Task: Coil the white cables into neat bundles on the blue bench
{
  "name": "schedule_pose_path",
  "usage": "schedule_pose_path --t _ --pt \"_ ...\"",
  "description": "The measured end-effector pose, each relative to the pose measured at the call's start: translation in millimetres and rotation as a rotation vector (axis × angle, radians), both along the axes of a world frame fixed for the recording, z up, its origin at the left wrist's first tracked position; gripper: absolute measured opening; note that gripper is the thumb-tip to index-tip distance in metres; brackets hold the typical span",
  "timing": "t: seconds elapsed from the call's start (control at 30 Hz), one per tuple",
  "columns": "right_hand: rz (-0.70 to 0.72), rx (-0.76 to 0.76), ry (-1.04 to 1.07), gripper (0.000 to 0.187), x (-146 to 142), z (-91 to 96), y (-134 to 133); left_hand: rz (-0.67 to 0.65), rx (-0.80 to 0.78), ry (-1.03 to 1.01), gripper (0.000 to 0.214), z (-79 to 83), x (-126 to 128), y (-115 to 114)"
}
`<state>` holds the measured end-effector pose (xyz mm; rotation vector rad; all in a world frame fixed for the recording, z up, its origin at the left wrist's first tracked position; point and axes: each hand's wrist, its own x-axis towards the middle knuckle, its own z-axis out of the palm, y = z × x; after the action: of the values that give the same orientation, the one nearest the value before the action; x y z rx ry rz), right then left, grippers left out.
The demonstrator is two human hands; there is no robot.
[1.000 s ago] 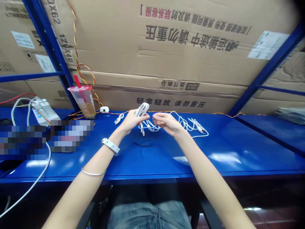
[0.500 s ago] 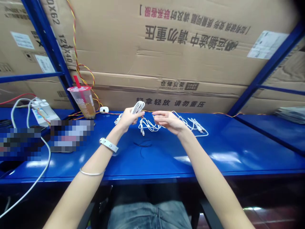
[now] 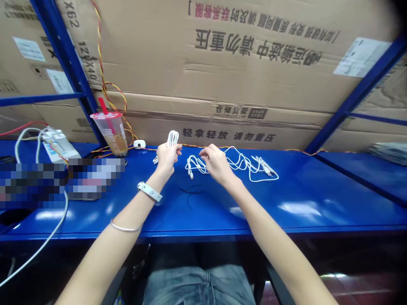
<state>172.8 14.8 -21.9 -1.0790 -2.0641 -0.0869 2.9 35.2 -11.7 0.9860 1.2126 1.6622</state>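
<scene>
My left hand (image 3: 167, 159) is closed around a coiled white cable (image 3: 172, 137), whose loops stick up above the fist. To its right, my right hand (image 3: 216, 164) has its fingers curled in and the thumb near the fingertips; what they hold, if anything, is too small to make out. Behind and beside that hand lie loose white cables: one tangled bundle (image 3: 195, 165) with small plugs and another loop (image 3: 254, 167) with a USB plug. Part of one more white cable (image 3: 155, 160) shows behind my left wrist. Thin black ties (image 3: 190, 190) lie on the blue tabletop (image 3: 197, 216) between my forearms.
At left stand a drink cup (image 3: 111, 133) with a red straw, a white earbud case (image 3: 139, 144) and a white power strip (image 3: 60, 146) with cords. A blurred-out flat device (image 3: 97, 178) lies nearer. Large cardboard boxes (image 3: 152, 63) and blue shelf posts (image 3: 359, 91) rise behind.
My left hand has turned more upright and shifted slightly left with the coiled cable. My right hand has drawn a little left and its fingers have curled from stretched to bent.
</scene>
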Motion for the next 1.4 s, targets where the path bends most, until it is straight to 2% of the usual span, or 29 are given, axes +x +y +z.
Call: schedule_pose_path --t 0.17,0.33,0.4,0.57,0.73,0.87,1.07,1.17,1.3,1.4 --pt "-0.112 0.133 -0.052 0.024 -4.5 -1.8 -1.3 -0.001 0.02 -0.129 0.014 4.2 6.7 -6.3" --pt "-0.095 0.115 -0.02 0.022 -6.2 -1.1 -5.1 -0.066 0.027 -0.267 0.015 4.3 8.3 -9.3" --pt "-0.044 0.049 0.051 0.017 -5.5 -0.9 -5.4 -0.108 0.056 -0.341 0.016 2.3 7.4 -7.7" --pt "0.076 -0.234 0.333 0.007 1.0 1.7 -2.1 -0.329 0.115 -0.515 0.018 0.4 4.8 -4.2" --pt "0.265 -0.524 0.535 0.017 6.9 7.0 -1.5 -0.469 0.152 -0.513 0.015 5.4 5.0 -8.1" --pt "0.327 -0.628 0.64 0.026 9.3 10.5 -4.6 -0.499 0.188 -0.469 0.015 7.1 4.8 -10.2" --pt "0.433 -0.773 0.605 0.029 8.8 10.0 -8.0 -0.383 0.248 -0.382 0.018 7.3 5.2 -9.3" --pt "0.424 -0.716 0.556 0.025 6.0 9.5 -10.2 -0.32 0.275 -0.304 0.02 6.5 7.5 -10.2" --pt "0.378 -0.507 0.493 0.024 0.4 10.4 -13.0 -0.235 0.31 -0.176 0.023 4.2 13.1 -13.7" --pt "0.286 -0.326 0.493 0.023 -4.7 8.6 -14.1 -0.228 0.315 -0.122 0.024 1.8 18.1 -17.5"
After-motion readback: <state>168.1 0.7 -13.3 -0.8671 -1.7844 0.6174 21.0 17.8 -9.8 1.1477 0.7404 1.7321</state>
